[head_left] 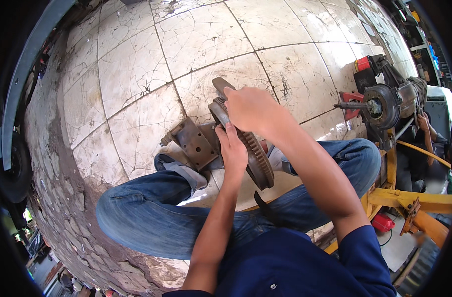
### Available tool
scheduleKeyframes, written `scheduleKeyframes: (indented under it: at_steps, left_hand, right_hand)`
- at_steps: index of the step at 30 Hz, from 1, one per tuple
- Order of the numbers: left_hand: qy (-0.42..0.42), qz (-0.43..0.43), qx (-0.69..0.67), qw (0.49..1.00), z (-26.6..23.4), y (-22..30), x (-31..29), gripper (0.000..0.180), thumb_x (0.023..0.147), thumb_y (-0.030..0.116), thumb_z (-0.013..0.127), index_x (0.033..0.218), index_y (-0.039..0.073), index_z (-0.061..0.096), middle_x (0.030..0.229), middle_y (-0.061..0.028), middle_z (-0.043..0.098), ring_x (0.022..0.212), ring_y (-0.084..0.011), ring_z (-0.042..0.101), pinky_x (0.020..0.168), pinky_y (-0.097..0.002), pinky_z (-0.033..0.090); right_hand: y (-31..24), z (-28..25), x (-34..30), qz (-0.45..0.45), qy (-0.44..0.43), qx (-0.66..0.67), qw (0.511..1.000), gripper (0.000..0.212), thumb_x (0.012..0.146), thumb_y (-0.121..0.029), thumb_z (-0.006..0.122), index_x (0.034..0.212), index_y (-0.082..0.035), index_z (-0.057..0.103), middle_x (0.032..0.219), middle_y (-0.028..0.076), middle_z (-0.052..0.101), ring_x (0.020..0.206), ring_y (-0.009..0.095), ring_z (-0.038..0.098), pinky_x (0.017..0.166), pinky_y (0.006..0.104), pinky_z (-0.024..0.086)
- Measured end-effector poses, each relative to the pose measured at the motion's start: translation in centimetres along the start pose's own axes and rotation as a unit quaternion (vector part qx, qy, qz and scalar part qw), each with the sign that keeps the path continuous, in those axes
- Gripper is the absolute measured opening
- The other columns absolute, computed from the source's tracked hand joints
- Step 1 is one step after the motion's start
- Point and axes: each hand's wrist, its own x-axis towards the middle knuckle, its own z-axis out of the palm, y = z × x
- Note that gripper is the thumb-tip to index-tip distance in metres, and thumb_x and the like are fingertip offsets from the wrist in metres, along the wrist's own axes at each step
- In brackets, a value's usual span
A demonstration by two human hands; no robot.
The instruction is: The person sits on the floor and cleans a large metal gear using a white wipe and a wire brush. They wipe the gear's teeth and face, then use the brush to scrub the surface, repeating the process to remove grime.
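Note:
A dark metal gear wheel (258, 157) with teeth round its rim stands tilted on edge between my legs. My left hand (233, 149) steadies it, the fingers and thumb pressed against its left side. Above the wheel's upper part, my right hand (253, 111) is closed round a flat, brownish piece with a rounded end (219, 85); the rest of that piece is hidden by the hand, so I cannot tell its kind. Left of the wheel sits a brown metal block (197, 147) with several holes, close to my left hand.
Cracked pale tiles (206, 34) cover the floor ahead. At the right stand an axle assembly with a hub (381, 106), a red jack stand (352, 104) and a yellow frame (409, 199). Another person's arm (426, 127) shows there. A tyre (18, 168) is at the far left.

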Motion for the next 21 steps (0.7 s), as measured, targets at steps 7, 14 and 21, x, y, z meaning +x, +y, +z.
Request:
scheduleKeyframes:
  at_steps: [7,14,21]
  left_hand:
    - [-0.009,-0.06,-0.049,0.997,-0.6,0.2,-0.1,0.042,0.108,0.035,0.033,0.122,-0.002,0.045,0.111,-0.0213,0.059,0.101,-0.03,0.058,0.093,-0.0397,0.043]
    - [-0.024,-0.014,-0.028,0.999,-0.3,-0.5,-0.7,0.04,0.108,0.033,0.034,0.127,-0.002,0.041,0.112,-0.023,0.059,0.104,-0.0308,0.058,0.094,-0.04,0.043]
    - [0.03,-0.035,-0.01,0.999,-0.1,0.7,-1.2,0.042,0.107,0.037,0.034,0.121,-0.002,0.043,0.103,-0.0208,0.057,0.098,-0.0304,0.056,0.092,-0.0406,0.042]
  right_hand:
    - [-2.5,-2.1,-9.6,0.014,0.016,-0.045,0.999,0.049,0.096,-0.022,0.052,0.136,0.005,0.048,0.08,0.025,0.067,0.074,0.041,0.068,0.067,0.0493,0.055]
    - [-1.0,-0.7,-4.8,-0.009,0.054,0.017,0.998,0.041,0.097,-0.021,0.049,0.13,0.002,0.055,0.085,0.029,0.067,0.076,0.044,0.066,0.071,0.0514,0.053]
    - [-0.3,-0.6,6.0,0.049,-0.131,-0.022,0.99,0.027,0.078,-0.006,0.056,0.096,0.002,0.073,0.102,0.024,0.071,0.095,0.038,0.071,0.08,0.0452,0.057]
